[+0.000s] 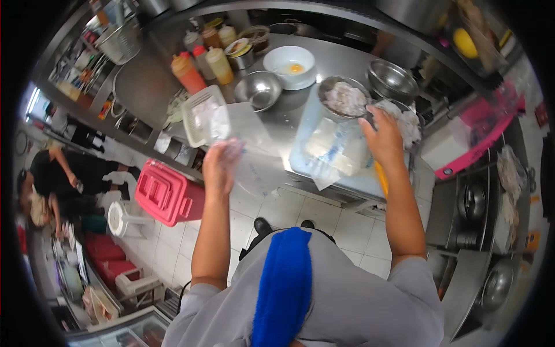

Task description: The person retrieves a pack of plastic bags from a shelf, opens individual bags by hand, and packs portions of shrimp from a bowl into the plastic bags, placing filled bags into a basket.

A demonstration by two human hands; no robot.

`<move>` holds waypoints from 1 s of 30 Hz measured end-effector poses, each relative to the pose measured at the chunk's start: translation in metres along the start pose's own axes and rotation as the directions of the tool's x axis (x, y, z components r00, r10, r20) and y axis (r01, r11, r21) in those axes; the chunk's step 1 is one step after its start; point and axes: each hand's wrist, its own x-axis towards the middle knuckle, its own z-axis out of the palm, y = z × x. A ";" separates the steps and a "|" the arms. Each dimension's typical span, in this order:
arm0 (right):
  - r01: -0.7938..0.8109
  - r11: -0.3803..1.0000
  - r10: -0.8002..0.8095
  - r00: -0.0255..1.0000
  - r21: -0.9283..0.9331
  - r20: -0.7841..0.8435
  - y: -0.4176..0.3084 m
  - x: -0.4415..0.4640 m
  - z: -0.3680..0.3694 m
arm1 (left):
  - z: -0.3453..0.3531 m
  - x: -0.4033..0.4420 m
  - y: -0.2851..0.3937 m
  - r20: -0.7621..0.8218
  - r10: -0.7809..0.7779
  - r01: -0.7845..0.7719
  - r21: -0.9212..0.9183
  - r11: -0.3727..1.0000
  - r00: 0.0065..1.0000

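Beyond your left hand and right hand spreads a steel counter, with a shelf above its far side. Between and below them you have a floor of pale tiles. Well left of your left hand stands a white stool; farther out, a light glows. Steel cabinetry stands right of your right hand.

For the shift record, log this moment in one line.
left hand: holding clear plastic bag | right hand: open beside filled metal bowl, contact unclear | cutting board: plastic bags on top
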 end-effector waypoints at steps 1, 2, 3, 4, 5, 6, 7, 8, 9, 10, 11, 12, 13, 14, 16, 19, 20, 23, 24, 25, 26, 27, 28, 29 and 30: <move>0.015 1.000 -0.015 1.000 0.014 0.010 -0.014 0.005 -0.005 | 0.005 -0.003 -0.001 -0.019 0.013 -0.013 0.003 1.000 1.000; 0.036 0.969 -0.062 0.993 0.246 0.099 -0.030 0.010 -0.009 | 0.014 -0.003 -0.003 0.022 -0.019 0.018 0.023 1.000 1.000; 0.030 0.887 -0.123 0.977 0.461 0.173 -0.043 0.012 -0.008 | 0.022 -0.003 -0.003 0.068 -0.054 0.051 0.043 0.998 0.996; 0.032 0.886 -0.124 0.978 0.462 0.170 -0.055 0.015 -0.003 | 0.028 -0.004 -0.002 0.069 -0.051 0.048 0.043 0.998 0.996; 0.069 0.830 -0.220 0.952 0.553 0.211 -0.068 0.021 0.004 | 0.035 -0.004 -0.001 0.137 -0.120 0.108 0.089 0.990 0.983; 0.095 0.764 -0.316 0.917 0.638 0.242 -0.078 0.027 0.010 | 0.038 -0.004 -0.001 0.202 -0.191 0.166 0.137 0.977 0.961; 0.095 0.766 -0.314 0.918 0.635 0.241 -0.082 0.031 0.024 | 0.039 -0.004 -0.002 0.297 -0.209 0.166 0.163 0.972 0.932; 0.161 0.752 -0.387 0.893 0.639 0.230 -0.082 0.034 0.045 | 0.039 -0.003 -0.003 0.299 -0.210 0.167 0.162 0.973 0.931; 0.225 0.731 -0.459 0.861 0.644 0.219 -0.086 0.036 0.053 | 0.042 -0.003 -0.002 0.358 -0.259 0.188 0.223 0.957 0.897; 0.226 0.729 -0.462 0.859 0.646 0.222 -0.085 0.036 0.055 | 0.042 -0.004 -0.001 0.409 -0.308 0.201 0.283 0.938 0.859; 0.053 0.783 -0.435 0.759 0.620 0.485 -0.084 0.038 0.055 | 0.041 -0.003 -0.001 0.403 -0.302 0.198 0.279 0.940 0.864; -0.102 0.834 -0.389 0.588 0.542 0.709 -0.084 0.041 0.056 | 0.040 -0.003 -0.001 0.372 -0.281 0.133 0.376 0.917 0.885; -0.161 0.839 -0.343 0.584 0.520 0.735 -0.081 0.038 0.061 | 0.036 -0.003 -0.001 0.338 -0.258 0.075 0.470 0.879 0.905; -0.156 0.839 -0.354 0.570 0.521 0.741 -0.080 0.036 0.064 | 0.030 -0.001 -0.001 0.322 -0.251 0.079 0.465 0.882 0.913; -0.271 0.809 -0.302 0.570 0.522 0.764 -0.080 0.031 0.071 | 0.017 0.004 -0.002 0.308 -0.267 0.013 0.632 0.775 0.913; -0.282 0.678 -0.385 0.651 0.679 0.654 -0.081 0.021 0.090 | 0.006 0.011 -0.001 0.286 -0.239 -0.057 0.742 0.667 0.928; -0.278 0.680 -0.392 0.644 0.679 0.656 -0.082 0.019 0.099 | 0.005 0.012 -0.002 0.280 -0.231 -0.056 0.740 0.671 0.932; -0.326 0.716 -0.259 0.697 0.618 0.668 -0.089 0.010 0.125 | 0.012 0.003 0.003 0.288 0.335 -0.396 0.859 0.324 0.897; -0.346 0.760 -0.165 0.716 0.550 0.678 -0.095 0.009 0.131 | 0.015 0.000 0.010 0.344 0.484 -0.481 0.855 0.193 0.805; -0.372 0.796 -0.064 0.732 0.477 0.678 -0.100 0.007 0.135 | 0.015 -0.002 0.014 0.407 0.605 -0.542 0.839 0.050 0.685; -0.377 0.797 -0.053 0.735 0.471 0.676 -0.107 0.005 0.137 | 0.011 -0.004 0.014 0.411 0.600 -0.549 0.834 0.057 0.686; -0.380 0.820 -0.019 0.730 0.429 0.683 -0.118 0.002 0.137 | 0.006 -0.009 0.012 0.358 0.534 -0.535 0.816 0.219 0.766; -0.384 0.841 0.016 0.722 0.380 0.692 -0.127 -0.002 0.137 | 0.004 -0.014 0.013 0.310 0.451 -0.494 0.783 0.378 0.837; -0.388 0.846 0.029 0.719 0.366 0.695 -0.132 -0.008 0.143 | 0.002 -0.018 0.015 0.252 0.288 -0.368 0.791 0.489 0.924; -0.425 0.778 0.010 0.744 0.463 0.668 -0.135 -0.015 0.154 | -0.006 -0.015 0.009 0.247 0.281 -0.361 0.787 0.501 0.927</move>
